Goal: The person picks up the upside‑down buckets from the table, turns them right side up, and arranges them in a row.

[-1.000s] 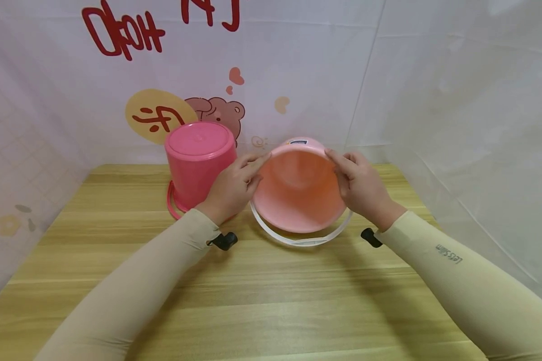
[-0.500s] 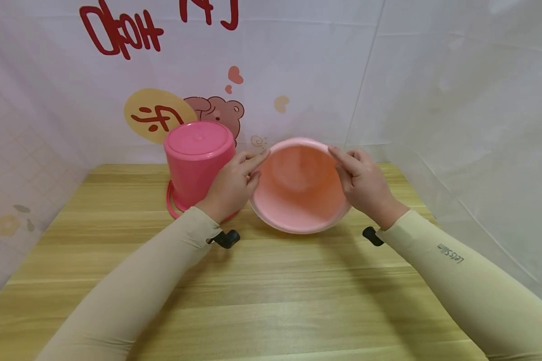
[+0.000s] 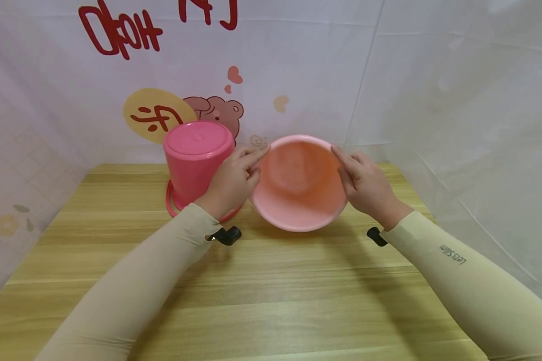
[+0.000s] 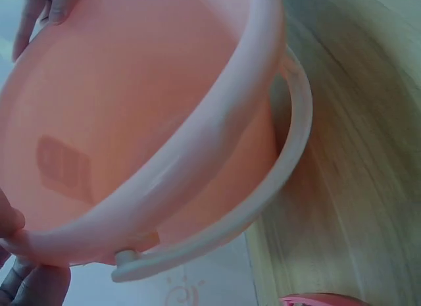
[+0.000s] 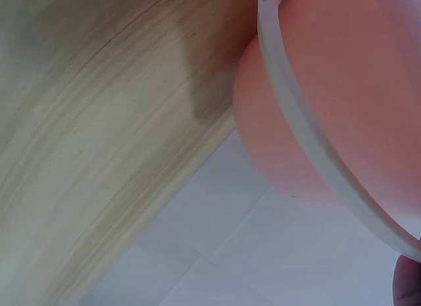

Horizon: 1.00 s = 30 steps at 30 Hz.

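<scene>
A light pink bucket (image 3: 298, 210) is tipped on its side, its mouth facing the head camera. My left hand (image 3: 232, 179) pinches the rim on the left between thumb and fingers, as the left wrist view also shows. On the opposite side my right hand (image 3: 369, 186) grips the rim, with its index finger along the upper edge. The bucket's white handle (image 4: 289, 154) hangs outside, behind the rim, and is hidden in the head view. In the right wrist view the same handle (image 5: 309, 131) crosses the bucket's outer wall.
A darker pink bucket (image 3: 196, 173) stands upside down just left of my left hand, its handle lying on the wooden table (image 3: 271, 291). A white printed sheet (image 3: 316, 70) hangs behind the table, and more sheeting covers both sides.
The light pink bucket has tilted so its mouth faces me more squarely. Its white handle has dropped from in front of the rim out of sight behind it. Both hands keep their hold.
</scene>
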Motion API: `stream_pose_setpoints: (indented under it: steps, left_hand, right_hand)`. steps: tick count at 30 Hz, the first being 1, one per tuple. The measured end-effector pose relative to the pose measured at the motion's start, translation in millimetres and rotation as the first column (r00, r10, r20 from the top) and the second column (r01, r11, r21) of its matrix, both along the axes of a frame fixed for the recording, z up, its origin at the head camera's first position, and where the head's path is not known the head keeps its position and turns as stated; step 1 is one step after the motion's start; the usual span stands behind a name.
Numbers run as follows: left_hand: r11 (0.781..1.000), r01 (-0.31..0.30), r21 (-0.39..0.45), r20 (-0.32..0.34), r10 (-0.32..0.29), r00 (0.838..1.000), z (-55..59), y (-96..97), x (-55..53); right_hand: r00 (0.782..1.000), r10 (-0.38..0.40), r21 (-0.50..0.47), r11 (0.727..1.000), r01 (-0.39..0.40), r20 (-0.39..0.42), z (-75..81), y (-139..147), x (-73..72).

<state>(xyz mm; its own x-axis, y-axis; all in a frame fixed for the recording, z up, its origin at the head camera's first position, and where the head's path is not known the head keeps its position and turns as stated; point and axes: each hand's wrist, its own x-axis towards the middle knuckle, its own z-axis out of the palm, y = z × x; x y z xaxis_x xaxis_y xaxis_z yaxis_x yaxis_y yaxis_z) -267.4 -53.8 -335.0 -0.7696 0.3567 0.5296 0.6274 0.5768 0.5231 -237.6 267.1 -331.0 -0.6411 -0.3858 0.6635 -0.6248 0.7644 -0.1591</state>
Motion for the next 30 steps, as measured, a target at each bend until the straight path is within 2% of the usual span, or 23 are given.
stream_pose_setpoints:
  steps: [7,14,22,30]
  left_hand:
    - [1.0,-0.011,0.003,0.051,0.011,0.999,5.7,-0.5,-1.9]
    - [0.999,-0.03,0.012,0.078,0.029,0.997,4.7,-2.3,0.2]
    - [0.999,-0.03,-0.029,0.042,0.031,0.999,1.3,-4.0,3.6]
    - [0.999,-0.028,-0.041,0.047,0.03,0.998,-2.7,-6.6,5.9]
  right_hand:
    - [1.0,0.006,-0.01,1.0,-0.006,-0.018,3.5,-2.6,-0.8]
    - [1.0,-0.02,-0.036,0.999,0.02,0.011,6.8,-5.2,-0.1]
    - [0.995,-0.065,-0.054,0.996,0.069,0.072,13.6,-8.3,3.7]
    - [0.989,-0.085,-0.068,0.993,0.094,0.119,16.4,-8.8,3.9]
